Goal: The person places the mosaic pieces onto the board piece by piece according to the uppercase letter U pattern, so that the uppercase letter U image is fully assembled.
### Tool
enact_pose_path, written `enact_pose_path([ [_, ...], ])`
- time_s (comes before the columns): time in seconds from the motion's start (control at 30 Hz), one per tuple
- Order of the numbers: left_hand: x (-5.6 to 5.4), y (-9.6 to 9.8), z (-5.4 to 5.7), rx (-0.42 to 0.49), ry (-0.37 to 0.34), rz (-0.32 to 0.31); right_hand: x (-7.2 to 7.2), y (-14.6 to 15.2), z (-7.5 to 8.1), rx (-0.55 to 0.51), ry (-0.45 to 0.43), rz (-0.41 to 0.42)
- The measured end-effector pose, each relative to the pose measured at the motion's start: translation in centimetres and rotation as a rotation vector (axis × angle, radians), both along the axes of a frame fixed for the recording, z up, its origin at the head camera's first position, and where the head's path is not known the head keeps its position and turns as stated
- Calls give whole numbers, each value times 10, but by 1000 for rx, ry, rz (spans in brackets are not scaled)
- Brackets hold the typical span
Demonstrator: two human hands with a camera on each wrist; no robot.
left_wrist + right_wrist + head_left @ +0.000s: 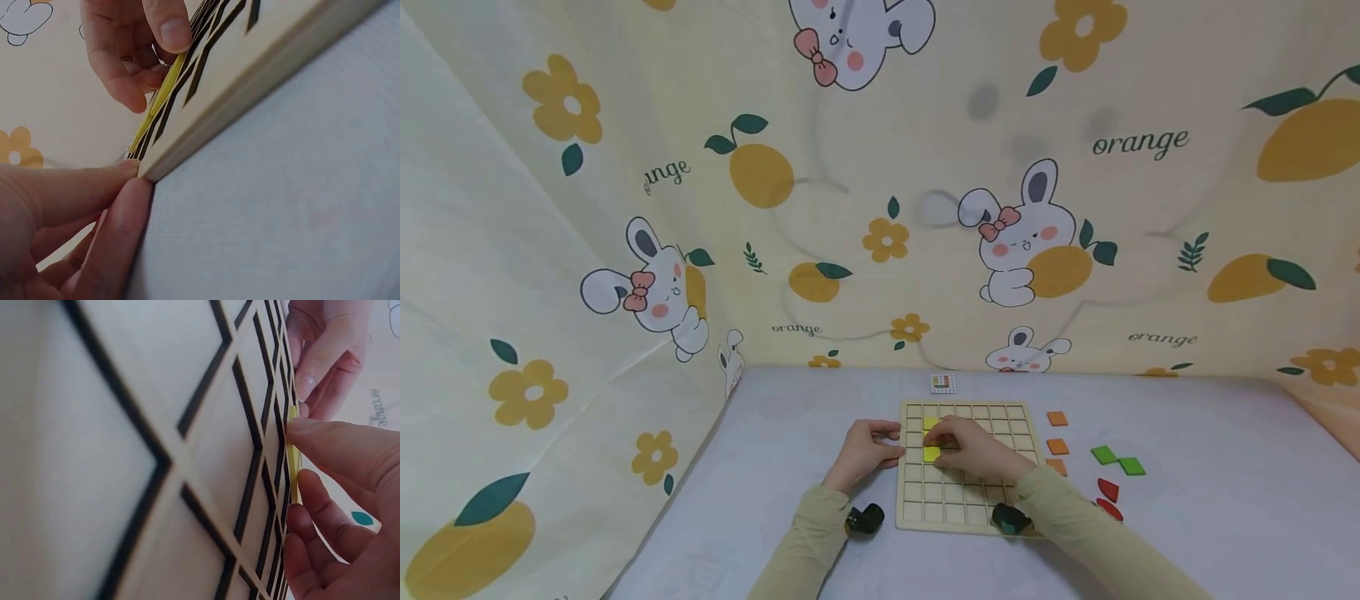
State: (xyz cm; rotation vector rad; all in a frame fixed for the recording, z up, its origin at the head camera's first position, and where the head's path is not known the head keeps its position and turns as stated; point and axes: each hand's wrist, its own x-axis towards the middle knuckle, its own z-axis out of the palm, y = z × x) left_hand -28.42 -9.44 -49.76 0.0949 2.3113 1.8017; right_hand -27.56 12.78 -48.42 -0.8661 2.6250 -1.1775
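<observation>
Yellow square tile (931,454): where is it, exactly?

"On the wooden grid board (922,493), in the second column from the left. Another yellow tile (931,422) shows farther up the same column, partly beside the fingers."

"Who has hold of it?"

"The right hand (976,448). Its thumb and index finger pinch the tile at its edges, low over the board. In the right wrist view the other fingers are curled close by."

"And the left hand (862,454)?"

"At the board's left edge. Thumb and forefinger reach out fairly straight and touch the rim; how firmly they press, I cannot tell."

"What lies to the right of the board?"

"Three orange squares (1057,418) in a line just beside it, the nearest partly behind the right arm. Farther right, two green diamonds (1132,466) sit with their corners close together. Below those are two red curved pieces (1108,490), the lower one partly behind the sleeve (1075,521)."

"Anything past the far edge?"

"A small pattern card (943,382), with a coloured figure on a grid, lies on the white tabletop (805,408). Behind everything hangs a cream curtain (880,175) printed with rabbits, flowers and oranges."
</observation>
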Motion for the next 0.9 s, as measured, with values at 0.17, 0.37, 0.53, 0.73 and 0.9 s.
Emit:
enact_pose_path([
  [0.17,0,1,1,-1,0,4,3,6,6,-27,-13,1],
  [0.37,0,1,1,-10,9,9,9,19,17,-49,-18,4],
  [0.53,0,0,1,-14,19,4,15,39,23,-50,51,13],
  [0.73,1,2,0,-13,18,8,27,73,30,-12,47,-16],
  [0.9,2,0,1,-11,14,4,37,107,28,0,44,-38],
])
